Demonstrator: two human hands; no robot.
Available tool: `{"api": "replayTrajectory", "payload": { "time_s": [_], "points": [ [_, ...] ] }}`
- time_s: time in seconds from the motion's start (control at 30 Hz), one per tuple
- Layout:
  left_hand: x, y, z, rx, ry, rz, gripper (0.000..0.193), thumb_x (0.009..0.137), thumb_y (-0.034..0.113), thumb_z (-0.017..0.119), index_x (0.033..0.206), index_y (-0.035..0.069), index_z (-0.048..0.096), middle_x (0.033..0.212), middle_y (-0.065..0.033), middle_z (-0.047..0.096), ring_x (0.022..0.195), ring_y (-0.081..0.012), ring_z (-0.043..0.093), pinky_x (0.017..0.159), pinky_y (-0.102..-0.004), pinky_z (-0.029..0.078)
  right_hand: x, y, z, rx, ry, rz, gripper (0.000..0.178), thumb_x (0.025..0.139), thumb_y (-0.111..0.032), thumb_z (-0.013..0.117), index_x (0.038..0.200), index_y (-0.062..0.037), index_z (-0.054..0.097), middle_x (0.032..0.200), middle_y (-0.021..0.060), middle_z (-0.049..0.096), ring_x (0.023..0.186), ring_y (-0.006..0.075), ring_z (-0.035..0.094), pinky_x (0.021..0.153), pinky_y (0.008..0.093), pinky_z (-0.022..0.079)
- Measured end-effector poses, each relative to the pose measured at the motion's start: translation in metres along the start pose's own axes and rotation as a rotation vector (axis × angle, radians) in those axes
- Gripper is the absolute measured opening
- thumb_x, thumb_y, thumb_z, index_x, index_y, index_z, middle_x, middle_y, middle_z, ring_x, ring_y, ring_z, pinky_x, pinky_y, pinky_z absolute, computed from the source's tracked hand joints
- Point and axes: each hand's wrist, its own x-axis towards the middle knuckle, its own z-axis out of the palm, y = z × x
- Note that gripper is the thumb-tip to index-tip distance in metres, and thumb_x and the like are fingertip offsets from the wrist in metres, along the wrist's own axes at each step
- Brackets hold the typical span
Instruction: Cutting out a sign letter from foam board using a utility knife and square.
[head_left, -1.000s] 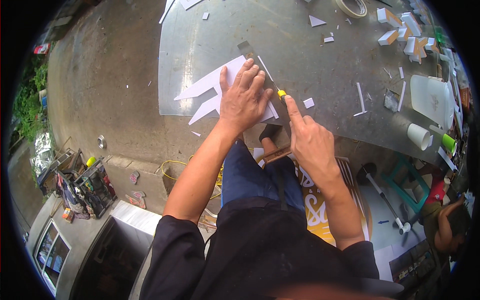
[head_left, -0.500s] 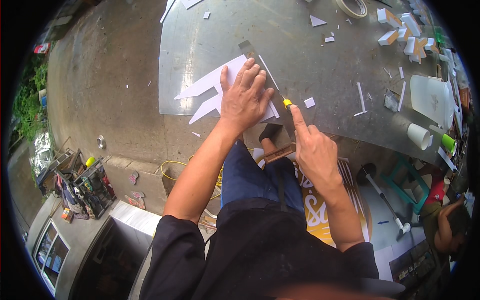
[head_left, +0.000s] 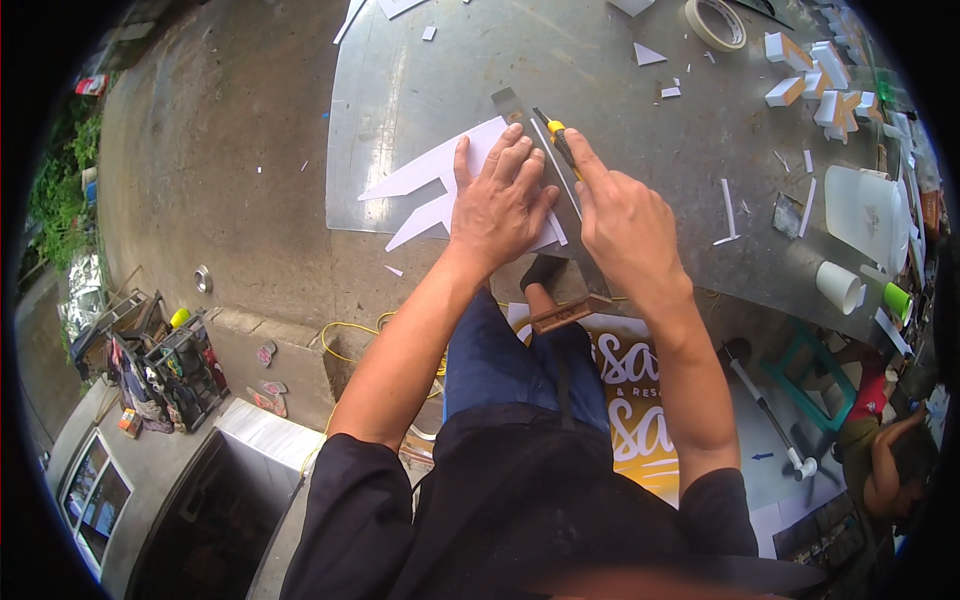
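Note:
A cut white board (head_left: pixel 425 182) with pointed prongs lies on the metal sheet. My left hand (head_left: pixel 500 200) presses down on it with fingers spread, and also covers part of a try square. The square's steel blade (head_left: pixel 507 102) shows beyond my fingers, and its wooden handle (head_left: pixel 570 314) sticks out past the near edge of the sheet. My right hand (head_left: pixel 630 225) is closed around a yellow and black utility knife (head_left: pixel 560 140), index finger stretched along it. The knife's tip is near the far end of a thin white strip (head_left: pixel 548 150) beside the blade.
White offcuts (head_left: pixel 649 54) are scattered over the metal sheet (head_left: pixel 440 60). At right are a tape roll (head_left: pixel 716 24), small white blocks (head_left: pixel 787 92), a clear tub (head_left: pixel 862 212) and a white cup (head_left: pixel 838 286). A person (head_left: pixel 885 465) crouches at lower right, near a teal stool (head_left: pixel 815 375).
My right hand has moved the knife away from me, from the near end of the strip to its far end. My left hand stays on the board and square.

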Motion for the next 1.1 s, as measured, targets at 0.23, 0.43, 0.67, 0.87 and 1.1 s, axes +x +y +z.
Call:
{"api": "replayTrajectory", "payload": {
  "time_s": [0.23, 0.43, 0.67, 0.87, 1.1],
  "points": [
    [-0.002, -0.002, 0.001, -0.002, 0.01, 0.006, 0.047, 0.09, 0.036, 0.071, 0.129, 0.011, 0.062, 0.138, -0.0064, 0.058, 0.145, -0.0211, 0.043, 0.122, -0.059, 0.013, 0.01, -0.005, 0.004, -0.038, -0.05, -0.019, 0.061, 0.091, -0.013, 0.063, 0.151, -0.0134, 0.048, 0.082, 0.019, 0.07, 0.076, 0.0408, 0.072, 0.066, 0.0509, 0.058],
    [-0.001, -0.002, 0.001, 0.004, 0.005, 0.004, 0.047, 0.089, 0.036, 0.071, 0.129, 0.012, 0.063, 0.138, -0.0062, 0.058, 0.145, -0.0213, 0.043, 0.122, -0.0592, 0.013, 0.014, -0.007, 0.0, -0.035, -0.082, -0.014, 0.061, 0.091, -0.013, 0.063, 0.151, -0.0125, 0.049, 0.084, 0.0196, 0.071, 0.077, 0.0414, 0.072, 0.067, 0.0511, 0.058],
    [-0.001, -0.001, 0.0, 0.001, -0.003, 0.001, 0.047, 0.09, 0.036, 0.071, 0.129, 0.011, 0.062, 0.138, -0.0066, 0.058, 0.146, -0.022, 0.043, 0.123, -0.0592, 0.012, 0.022, -0.003, -0.007, -0.024, -0.056, 0.038, 0.06, 0.091, -0.011, 0.062, 0.149, -0.0112, 0.05, 0.083, 0.0215, 0.071, 0.078, 0.0421, 0.072, 0.067, 0.0513, 0.058],
    [-0.001, -0.002, 0.0, 0.002, 0.006, 0.011, 0.046, 0.09, 0.036, 0.071, 0.129, 0.012, 0.063, 0.137, -0.0063, 0.058, 0.146, -0.0219, 0.043, 0.123, -0.0589, 0.012, 0.018, -0.014, -0.007, -0.039, -0.091, 0.01, 0.059, 0.09, -0.01, 0.062, 0.148, -0.0097, 0.052, 0.083, 0.0208, 0.071, 0.079, 0.0415, 0.073, 0.067, 0.0507, 0.058],
    [0.0, -0.001, 0.0, -0.001, 0.006, 0.009, 0.046, 0.09, 0.035, 0.071, 0.129, 0.011, 0.063, 0.137, -0.0067, 0.058, 0.146, -0.0218, 0.043, 0.122, -0.0583, 0.012, 0.012, -0.017, -0.009, -0.095, -0.131, 0.007, 0.058, 0.092, -0.013, 0.06, 0.149, -0.0094, 0.049, 0.083, 0.02, 0.072, 0.079, 0.0398, 0.074, 0.067, 0.05, 0.059]
  ]
}}
